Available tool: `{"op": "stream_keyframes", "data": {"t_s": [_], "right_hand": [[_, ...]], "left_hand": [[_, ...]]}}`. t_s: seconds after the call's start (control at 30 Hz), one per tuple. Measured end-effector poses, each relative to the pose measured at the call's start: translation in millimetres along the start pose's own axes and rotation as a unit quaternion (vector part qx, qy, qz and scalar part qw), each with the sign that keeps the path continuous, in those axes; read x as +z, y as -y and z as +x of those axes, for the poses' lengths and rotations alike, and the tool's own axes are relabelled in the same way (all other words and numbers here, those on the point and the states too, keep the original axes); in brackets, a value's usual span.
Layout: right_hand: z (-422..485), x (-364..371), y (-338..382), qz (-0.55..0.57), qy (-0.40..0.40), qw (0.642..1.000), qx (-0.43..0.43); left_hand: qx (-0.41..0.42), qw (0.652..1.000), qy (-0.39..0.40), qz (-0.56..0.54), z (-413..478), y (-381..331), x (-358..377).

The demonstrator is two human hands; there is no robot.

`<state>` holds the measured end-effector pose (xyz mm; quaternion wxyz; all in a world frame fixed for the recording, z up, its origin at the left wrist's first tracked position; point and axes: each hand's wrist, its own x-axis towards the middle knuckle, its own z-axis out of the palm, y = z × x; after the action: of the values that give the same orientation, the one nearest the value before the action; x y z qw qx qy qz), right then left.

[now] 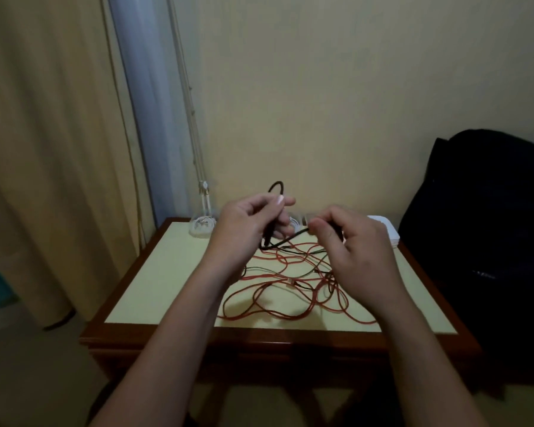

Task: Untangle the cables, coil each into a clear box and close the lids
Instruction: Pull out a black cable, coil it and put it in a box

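Your left hand [244, 223] and right hand [352, 241] pinch the black cable [285, 238], stretched left-right above the tabletop's [167, 288] far edge.

Just one view: head cam looked forward and down, pretty close over tangled red cables [285, 280] on a cream-topped wooden table [154, 291], facing a pale yellowish wall [352, 103].

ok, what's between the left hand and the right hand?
Head view: a sagging stretch of black cable, gripped by the left hand and the right hand.
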<state>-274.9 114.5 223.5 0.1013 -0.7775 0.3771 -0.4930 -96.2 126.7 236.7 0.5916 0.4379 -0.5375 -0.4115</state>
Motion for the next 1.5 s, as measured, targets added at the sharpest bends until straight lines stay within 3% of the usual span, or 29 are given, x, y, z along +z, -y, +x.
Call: {"op": "stream_keyframes", "data": {"t_s": [0.17,0.33,0.43,0.57,0.87,1.07,1.27,1.4,1.5], "right_hand": [[11,7,0,0.048,-0.032,0.997,0.048],[13,16,-1,0.068,-0.076,0.991,0.081],[10,15,3,0.131,-0.020,0.986,0.102],[3,15,3,0.187,0.041,0.975,0.109],[2,7,1,0.156,0.036,0.978,0.134],[3,-23,-30,0.078,-0.025,0.983,0.164],[-1,-30,-50,0.053,-0.096,0.981,0.158],[-3,-22,-48,0.013,-0.102,0.984,0.147],[-6,-16,-47,-0.076,-0.084,0.988,0.101]], "left_hand": [[-0.082,0.984,0.135,-0.079,-12,5,10],[-0.164,0.949,0.137,-0.233,-12,3,10],[-0.209,0.911,0.171,-0.313,-14,1,4],[-0.226,0.908,0.175,-0.306,-14,4,2],[-0.188,0.913,0.098,-0.347,-15,12,1],[-0.160,0.886,0.003,-0.435,-10,-2,-35],[-0.118,0.832,-0.056,-0.540,-5,-7,-54],[-0.084,0.847,-0.095,-0.516,-3,-6,-50],[-0.058,0.883,-0.115,-0.452,-1,-3,-46]]}}
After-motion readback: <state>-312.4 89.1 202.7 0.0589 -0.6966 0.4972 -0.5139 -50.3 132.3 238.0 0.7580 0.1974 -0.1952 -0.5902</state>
